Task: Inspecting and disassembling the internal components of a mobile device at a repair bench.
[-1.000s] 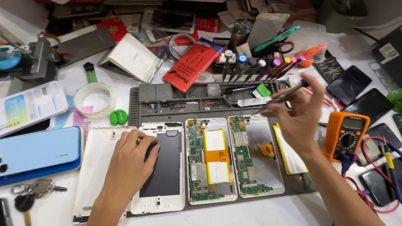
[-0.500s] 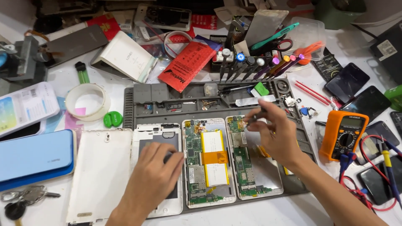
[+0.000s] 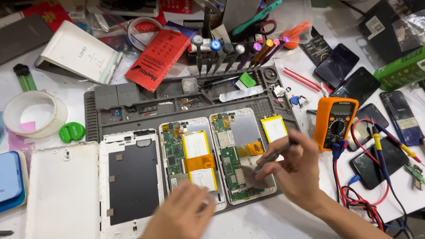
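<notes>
Lying open on the grey work mat [image 3: 133,99], two small tablets are being worked on side by side. The right-hand tablet [image 3: 241,155] has its back removed, so that its green circuit board, bare metal tray and an orange ribbon are exposed; its battery space is seen empty, and a loose yellow-edged battery [image 3: 273,128] is lying just beside it on the mat. A thin dark tool [image 3: 275,155], probably tweezers though the blur makes that uncertain, is pinched between the thumb and fingers of the right hand [image 3: 297,170], with its tip held over the lower part of that tablet. The left-hand tablet [image 3: 190,161] is also opened, but its white battery is still seated and crossed by an orange strip. The left hand [image 3: 183,212] is laid on the lower edge of this tablet; it is blurred, and whether anything is held in it cannot be told.

Judging from this, disassembly is well advanced: both backs are off and one battery is out, while the boards are not yet lifted.

Further left, a white frame with a dark panel [image 3: 130,181] and a plain white back cover [image 3: 62,190] are set down. An orange multimeter [image 3: 336,124] with red and blue leads stands to the right, and a row of screwdrivers [image 3: 230,51] is racked behind the mat.
</notes>
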